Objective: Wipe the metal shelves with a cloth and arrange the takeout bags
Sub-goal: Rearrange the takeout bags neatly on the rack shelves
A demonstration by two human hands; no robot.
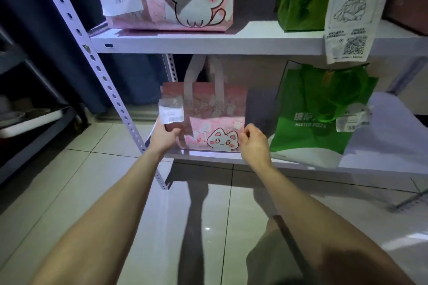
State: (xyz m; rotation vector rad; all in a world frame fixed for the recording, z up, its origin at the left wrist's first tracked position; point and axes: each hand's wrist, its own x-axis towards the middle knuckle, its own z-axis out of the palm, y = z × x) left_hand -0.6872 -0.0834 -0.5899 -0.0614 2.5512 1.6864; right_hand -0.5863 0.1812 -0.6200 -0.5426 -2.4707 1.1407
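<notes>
Cat bag [215,111] on lower shelf [382,146], held: left grip [165,136], right grip [253,143].

Floor tiles [69,180] are reflecting light. At left a dark curtain [20,2] is hanging beside a rack [34,144] carrying a white tray [34,124], perhaps with dishes [14,109].

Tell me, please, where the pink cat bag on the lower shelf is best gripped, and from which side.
Grip the pink bag by its two side edges, low down, coming from the front with one hand each side. It stands upright with its wide face forward, and the upper shelf sits close over its handles, so reaching from above looks cramped.
</notes>
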